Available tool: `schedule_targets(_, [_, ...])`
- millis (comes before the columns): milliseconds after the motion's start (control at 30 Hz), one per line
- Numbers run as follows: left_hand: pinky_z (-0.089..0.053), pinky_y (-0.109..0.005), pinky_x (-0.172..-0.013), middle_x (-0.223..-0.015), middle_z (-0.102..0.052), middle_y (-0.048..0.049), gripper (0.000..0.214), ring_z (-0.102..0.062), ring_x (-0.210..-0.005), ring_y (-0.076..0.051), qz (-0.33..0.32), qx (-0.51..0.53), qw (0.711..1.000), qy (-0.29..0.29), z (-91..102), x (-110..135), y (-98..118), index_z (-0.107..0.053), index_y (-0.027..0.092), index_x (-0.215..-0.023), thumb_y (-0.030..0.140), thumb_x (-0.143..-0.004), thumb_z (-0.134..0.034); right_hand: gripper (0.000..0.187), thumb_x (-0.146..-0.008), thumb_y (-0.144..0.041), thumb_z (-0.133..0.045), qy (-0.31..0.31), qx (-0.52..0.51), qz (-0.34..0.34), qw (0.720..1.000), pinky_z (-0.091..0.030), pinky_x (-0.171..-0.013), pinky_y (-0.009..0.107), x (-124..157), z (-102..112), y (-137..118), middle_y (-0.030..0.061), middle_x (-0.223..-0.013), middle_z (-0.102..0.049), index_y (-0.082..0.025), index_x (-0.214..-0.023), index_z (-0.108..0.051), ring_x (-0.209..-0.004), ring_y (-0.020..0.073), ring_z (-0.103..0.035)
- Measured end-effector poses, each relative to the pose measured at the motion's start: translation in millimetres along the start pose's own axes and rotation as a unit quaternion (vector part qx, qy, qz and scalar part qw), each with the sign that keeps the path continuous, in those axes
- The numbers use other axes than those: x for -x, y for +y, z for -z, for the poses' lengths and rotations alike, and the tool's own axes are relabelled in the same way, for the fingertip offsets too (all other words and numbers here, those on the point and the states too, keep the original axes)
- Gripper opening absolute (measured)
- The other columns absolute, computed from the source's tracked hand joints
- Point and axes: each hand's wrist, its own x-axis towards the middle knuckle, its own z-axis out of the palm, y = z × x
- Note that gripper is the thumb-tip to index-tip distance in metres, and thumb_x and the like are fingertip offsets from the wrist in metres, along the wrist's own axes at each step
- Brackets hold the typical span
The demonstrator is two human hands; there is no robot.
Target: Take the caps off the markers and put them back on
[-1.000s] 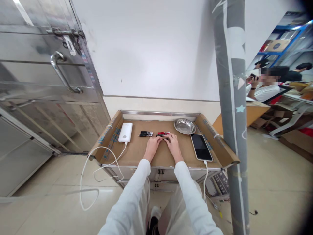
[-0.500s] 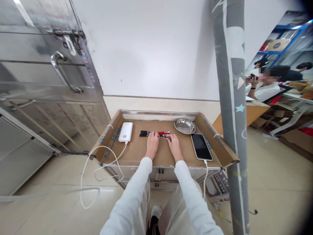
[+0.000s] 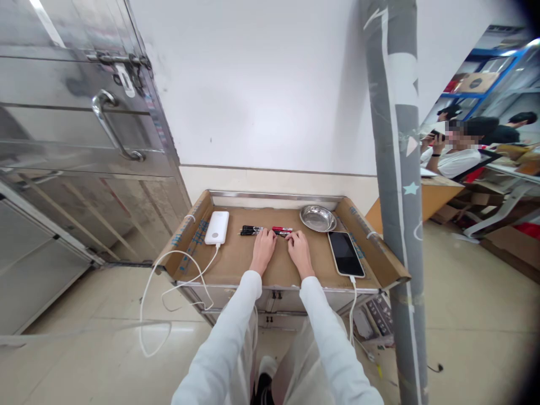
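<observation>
Several pens (image 3: 252,230) lie side by side across the cardboard-covered top of a small cabinet, black at the left and partly red at the right. My left hand (image 3: 264,249) reaches over their middle, its bent fingers closed on them and hiding part of the barrels. At their right end, my right hand (image 3: 300,251) has its thumb and fingertips pinched on the pens. Just behind and to the right stands a round metal bowl (image 3: 318,217). A phone (image 3: 346,254) with a dark screen lies right of my right hand.
A white power bank (image 3: 217,228) with a white cable (image 3: 145,304) looping over the edge sits at the left. The cardboard lining (image 3: 371,242) rises along both sides. A grey wrapped pole (image 3: 400,197) stands at right. Behind it, a seated person (image 3: 455,154) holds something dark.
My right fingertips have shifted slightly at the pens' right end. The left hand and pens stay nearly in place, and the camera view has moved a little.
</observation>
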Motion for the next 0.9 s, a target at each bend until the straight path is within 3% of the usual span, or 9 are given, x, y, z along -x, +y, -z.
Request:
schedule_targets(200, [-0.043, -0.04, -0.086, -0.092, -0.055, -0.01, 0.018, -0.053, -0.092, -0.024, 0.012, -0.003, 1.0, 0.019, 4.1, 5, 1, -0.056, 0.016, -0.092, 0.014, -0.091, -0.038, 0.027, -0.084, -0.008, -0.039, 0.012, 0.056, 0.009, 0.998, -0.039, -0.079, 0.034, 1, -5, 6, 0.0084, -0.089, -0.056, -0.018, -0.09, -0.063, -0.084, 0.0219, -0.049])
schedule_targets(467, [-0.041, -0.044, -0.087, -0.104, -0.054, -0.0177, 0.028, -0.05, -0.102, -0.029, 0.165, -0.053, 0.98, 0.098, 13.9, 11, 0, -0.052, 0.01, -0.104, 0.007, -0.088, -0.029, 0.026, -0.085, -0.009, -0.039, -0.013, 0.036, 0.006, 0.999, -0.039, -0.083, 0.035, 1, -4, 5, 0.0084, -0.093, -0.057, -0.019, -0.091, -0.063, -0.088, 0.0223, -0.05])
schedule_targets(600, [-0.039, -0.045, -0.089, -0.098, -0.057, -0.0155, 0.028, -0.052, -0.098, -0.027, 0.166, -0.052, 0.979, 0.106, 9.8, 12, -2, -0.054, 0.012, -0.102, 0.007, -0.088, -0.03, 0.028, -0.085, -0.01, -0.038, -0.011, 0.017, 0.014, 1.0, -0.04, -0.084, 0.035, 1, -1, 1, 0.0083, -0.094, -0.058, -0.019, -0.094, -0.063, -0.09, 0.0222, -0.051])
schedule_targets(733, [-0.04, -0.046, -0.088, -0.096, -0.057, -0.0165, 0.028, -0.053, -0.094, -0.027, 0.166, -0.073, 0.979, 0.091, 7.1, 14, -4, -0.055, 0.011, -0.102, 0.011, -0.09, -0.029, 0.033, -0.086, -0.012, -0.04, -0.042, -0.002, 0.066, 0.997, -0.041, -0.087, 0.035, 1, 2, -7, 0.0072, -0.102, -0.057, -0.024, -0.106, -0.063, -0.095, 0.0215, -0.051])
schedule_targets(900, [-0.044, -0.043, -0.084, -0.097, -0.058, -0.0163, 0.029, -0.054, -0.093, -0.027, 0.147, -0.038, 0.985, 0.08, 6.5, 11, -4, -0.054, 0.012, -0.1, 0.021, -0.095, -0.028, 0.038, -0.086, -0.014, -0.043, -0.06, 0.032, 0.085, 0.994, -0.041, -0.089, 0.039, 2, 1, -11, 0.0083, -0.112, -0.054, -0.03, -0.115, -0.063, -0.1, 0.0237, -0.049])
